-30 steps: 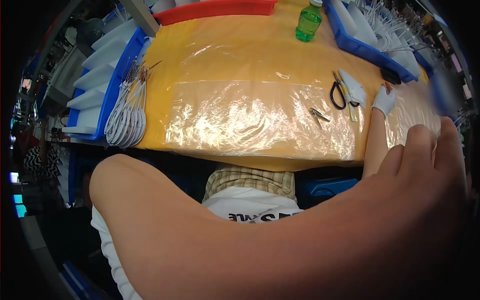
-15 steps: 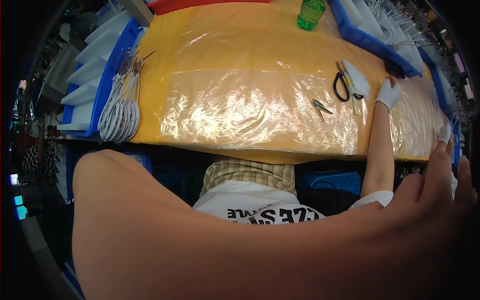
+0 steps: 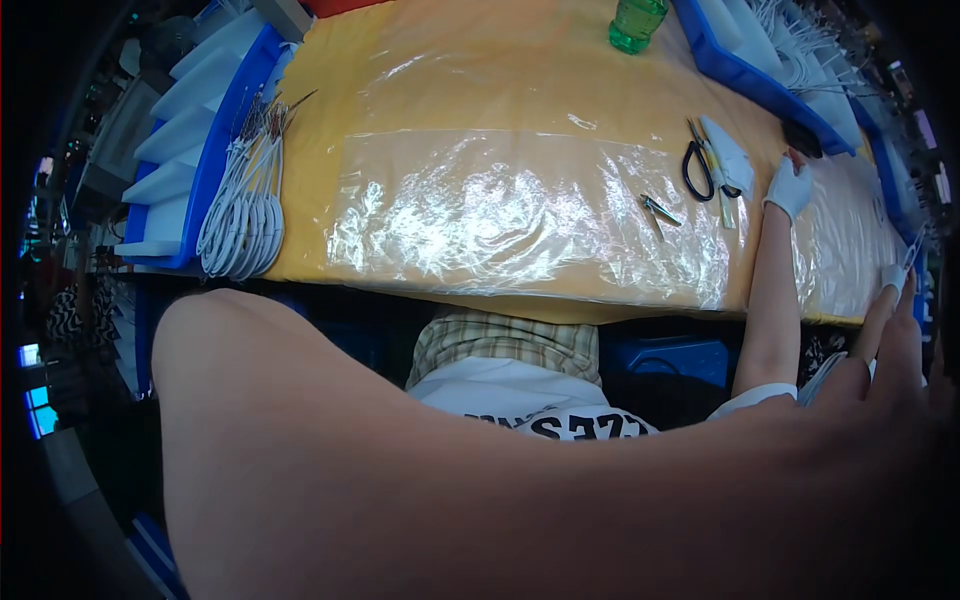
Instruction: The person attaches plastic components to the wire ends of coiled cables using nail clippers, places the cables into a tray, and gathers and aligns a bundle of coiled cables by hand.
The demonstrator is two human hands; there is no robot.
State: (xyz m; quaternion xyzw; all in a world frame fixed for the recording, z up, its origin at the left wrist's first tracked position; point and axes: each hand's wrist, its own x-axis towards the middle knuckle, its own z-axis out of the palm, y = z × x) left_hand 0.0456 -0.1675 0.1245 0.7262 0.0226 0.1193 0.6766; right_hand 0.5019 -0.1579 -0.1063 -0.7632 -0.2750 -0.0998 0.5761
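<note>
Left hand [image 3: 868, 405] lower than before

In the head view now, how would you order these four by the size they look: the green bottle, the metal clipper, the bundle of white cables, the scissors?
1. Bundle of white cables
2. Scissors and green bottle: unsure, the bottle's top is out of frame
3. Metal clipper

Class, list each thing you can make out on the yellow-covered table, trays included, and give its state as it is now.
Green bottle: standing, top out of view.
Black-handled scissors: lying down, partly covered; blade opening unclear.
Small metal tool: lying down, parts apparently splayed.
White cables: coiled, bunched.
Clear plastic sheeting: spread out, wrinkled.
Left blue tray: uncovered, divided.
Right blue tray: uncovered, holding cables.
</note>
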